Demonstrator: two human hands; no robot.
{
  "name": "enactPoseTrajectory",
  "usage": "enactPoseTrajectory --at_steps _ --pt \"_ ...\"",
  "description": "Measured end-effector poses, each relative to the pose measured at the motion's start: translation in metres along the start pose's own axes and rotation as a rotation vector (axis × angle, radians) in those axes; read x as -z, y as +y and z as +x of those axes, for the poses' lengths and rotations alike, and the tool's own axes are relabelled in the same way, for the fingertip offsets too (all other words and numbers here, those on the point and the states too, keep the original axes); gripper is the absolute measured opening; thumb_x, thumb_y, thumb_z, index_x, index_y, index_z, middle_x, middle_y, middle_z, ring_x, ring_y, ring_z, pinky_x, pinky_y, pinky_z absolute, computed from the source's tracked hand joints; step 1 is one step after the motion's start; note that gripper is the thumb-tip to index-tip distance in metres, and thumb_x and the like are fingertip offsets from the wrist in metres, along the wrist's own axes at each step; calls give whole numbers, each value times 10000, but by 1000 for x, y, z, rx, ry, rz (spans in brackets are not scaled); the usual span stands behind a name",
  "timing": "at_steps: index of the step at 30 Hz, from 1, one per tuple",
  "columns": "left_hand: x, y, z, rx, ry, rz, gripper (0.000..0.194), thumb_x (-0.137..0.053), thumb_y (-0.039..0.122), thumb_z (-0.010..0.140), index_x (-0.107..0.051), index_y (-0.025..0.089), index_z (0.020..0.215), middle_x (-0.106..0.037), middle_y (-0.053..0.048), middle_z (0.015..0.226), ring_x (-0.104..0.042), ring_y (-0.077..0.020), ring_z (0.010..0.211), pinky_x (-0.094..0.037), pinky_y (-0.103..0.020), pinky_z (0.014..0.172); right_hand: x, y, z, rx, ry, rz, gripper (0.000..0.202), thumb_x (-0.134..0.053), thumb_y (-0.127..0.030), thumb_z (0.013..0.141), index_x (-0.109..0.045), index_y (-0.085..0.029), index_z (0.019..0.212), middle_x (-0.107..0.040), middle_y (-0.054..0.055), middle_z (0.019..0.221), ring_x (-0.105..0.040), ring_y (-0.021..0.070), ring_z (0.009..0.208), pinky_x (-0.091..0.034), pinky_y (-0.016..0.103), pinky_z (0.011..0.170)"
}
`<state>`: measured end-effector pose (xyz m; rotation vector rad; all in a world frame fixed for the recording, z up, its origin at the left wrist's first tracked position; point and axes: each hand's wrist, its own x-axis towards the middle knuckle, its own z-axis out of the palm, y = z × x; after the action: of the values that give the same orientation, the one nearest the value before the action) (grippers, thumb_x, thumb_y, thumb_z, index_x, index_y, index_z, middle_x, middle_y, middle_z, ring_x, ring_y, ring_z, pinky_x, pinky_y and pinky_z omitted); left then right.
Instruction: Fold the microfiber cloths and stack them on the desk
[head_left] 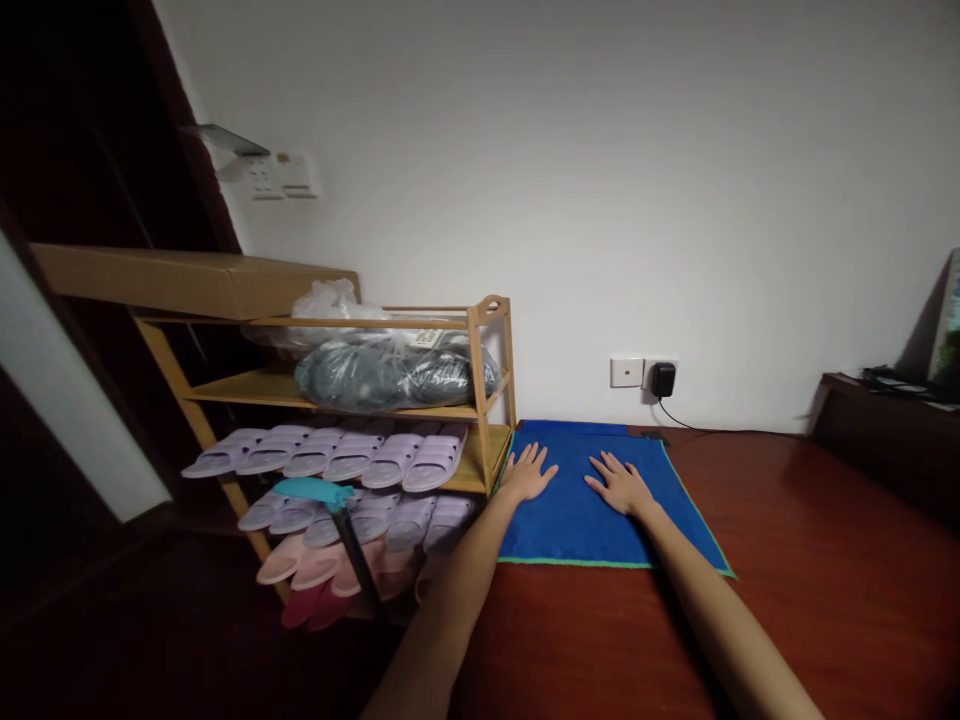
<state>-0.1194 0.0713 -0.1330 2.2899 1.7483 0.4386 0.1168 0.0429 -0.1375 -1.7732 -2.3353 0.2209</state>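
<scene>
A blue cloth (577, 530) with a green edge lies spread on the reddish-brown wooden tabletop (795, 540), up against the wall. My left hand (529, 474) rests flat on the cloth's left part, its fingers spread. On the right part, my right hand (619, 484) also lies palm down with fingers apart. Neither hand grips anything. Along the cloth's far edge runs a darker blue strip, which looks like a fold.
Left of the table stands a wooden shoe rack (480, 400) holding lilac slippers (375, 462), bagged items (390, 375) and a cardboard box (225, 285). A black plug adapter (663, 380) sits in the wall socket, its cord trailing right toward a dark raised ledge (885, 440).
</scene>
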Motion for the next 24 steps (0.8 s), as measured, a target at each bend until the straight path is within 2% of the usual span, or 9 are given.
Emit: enactPoseTrajectory --at_steps 4,8,12,14,16,18,21,24 --pt "1 -1 -1 5 0 -3 685 -353 613 868 -348 228 1434 -196 -83 1539 -111 -252 1429 -19 -504 1131 1 16 -2 -68 7 13 761 -117 -720 863 -251 -288 1475 -172 30 1555 -102 169 1428 -103 399 1132" --pt "4 4 -3 8 17 7 659 -365 584 875 -370 224 1427 -235 -88 1530 -139 -270 1423 -26 -511 1132 4 46 -9 -223 51 -10 798 -111 -708 867 -216 -219 1489 -136 99 1557 -74 226 1431 -93 483 1121" --pt "4 23 -13 -9 142 59 608 -348 463 907 -347 179 1444 -139 -79 1557 7 -274 1433 92 -488 1129 -1 59 -15 -264 56 -24 772 -139 -712 863 -227 -260 1484 -165 70 1553 -93 224 1429 -131 492 1115" --pt "2 32 -22 -26 193 87 606 -330 448 909 -327 184 1455 -98 -61 1564 34 -273 1432 101 -488 1129 -2 58 -15 -264 70 -29 756 -156 -705 868 -254 -267 1476 -199 66 1546 -123 224 1425 -145 486 1115" --pt "-3 36 -31 -3 142 74 646 -322 509 899 -326 183 1456 -139 -86 1556 -41 -300 1431 37 -520 1132 0 53 -16 -266 95 -32 735 -170 -676 885 -277 -245 1471 -223 83 1538 -145 227 1421 -147 475 1116" --pt "-7 34 -39 35 63 47 694 -310 577 882 -331 184 1454 -187 -111 1541 -106 -309 1424 -17 -535 1130 2 45 -19 -261 167 -59 718 -179 -623 912 -282 -184 1470 -198 117 1541 -108 230 1427 -98 458 1128" --pt "-11 29 -44 37 44 25 702 -317 603 867 -336 211 1449 -205 -92 1538 -105 -285 1428 -14 -523 1133 3 30 -29 -184 255 -103 714 -183 -606 919 -287 -161 1468 -170 122 1548 -63 235 1432 -42 443 1136" --pt "-12 28 -43 44 52 0 697 -343 601 857 -342 225 1444 -202 -80 1539 -96 -283 1429 6 -525 1131 -2 20 -42 -143 142 -42 751 -164 -699 873 -271 -261 1474 -199 60 1546 -106 238 1427 -104 468 1126"
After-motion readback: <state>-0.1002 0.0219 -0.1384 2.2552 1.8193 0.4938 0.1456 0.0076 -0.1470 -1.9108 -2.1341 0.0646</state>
